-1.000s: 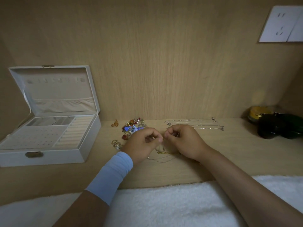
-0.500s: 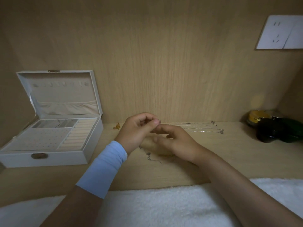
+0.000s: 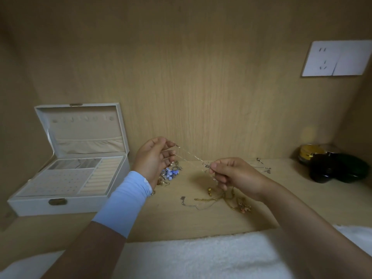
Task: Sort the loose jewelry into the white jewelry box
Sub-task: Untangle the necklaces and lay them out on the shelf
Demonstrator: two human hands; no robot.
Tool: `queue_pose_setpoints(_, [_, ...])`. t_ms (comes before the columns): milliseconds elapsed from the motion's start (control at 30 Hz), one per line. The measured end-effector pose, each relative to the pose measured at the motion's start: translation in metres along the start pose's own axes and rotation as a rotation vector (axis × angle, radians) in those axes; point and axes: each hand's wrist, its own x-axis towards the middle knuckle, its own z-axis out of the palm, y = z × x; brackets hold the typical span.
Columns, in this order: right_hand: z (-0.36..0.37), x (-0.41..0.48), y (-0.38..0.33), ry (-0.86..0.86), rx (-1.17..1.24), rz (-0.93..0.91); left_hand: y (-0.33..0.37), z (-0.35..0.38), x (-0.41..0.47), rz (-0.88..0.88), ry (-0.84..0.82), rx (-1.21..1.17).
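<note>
Head view: a thin silver chain (image 3: pixel 191 157) is stretched in the air between two hands above the counter (image 3: pixel 181 224). The left grip (image 3: pixel 154 158) pinches one end and the right grip (image 3: pixel 231 175) pinches the other. The white jewelry box (image 3: pixel 30 206) stands open at the counter's left end, well apart. Other chains (image 3: pixel 219 199) and beaded pieces (image 3: pixel 171 173) lie loose mid-counter. One chain seems to be being separated out. Next, it likely needs carrying left into the box without snagging.
</note>
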Motion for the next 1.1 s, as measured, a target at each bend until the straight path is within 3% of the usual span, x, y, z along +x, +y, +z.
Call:
queue_pose_setpoints(167, [-0.032,-0.018,0.006,0.057,-0.100,0.051,-0.019,0.013,-0.001,-0.068,-0.003,0.093])
queue_pose_setpoints(333, [-0.061,-0.032,0.015,0.129,-0.049,0.085,-0.030,0.037,0.002,-0.099,-0.028,0.141])
queue_pose_setpoints(533, [-0.066,-0.039,0.002,0.193,-0.240,0.093,-0.012,0.087,-0.004,0.126,-0.276,0.529])
queue_pose_setpoints(767, [-0.056,-0.027,-0.042,0.140,-0.173,-0.079,-0.001,0.125,0.000,0.246,-0.434,0.769])
queue_pose_setpoints(967, [-0.059,-0.027,-0.032,0.071,-0.094,-0.033,0.002,0.122,0.005,0.180,-0.250,0.571])
queue_pose_setpoints(1100, [-0.075,-0.036,-0.005,0.116,-0.085,0.036,-0.008,0.106,0.010,0.100,-0.099,0.500])
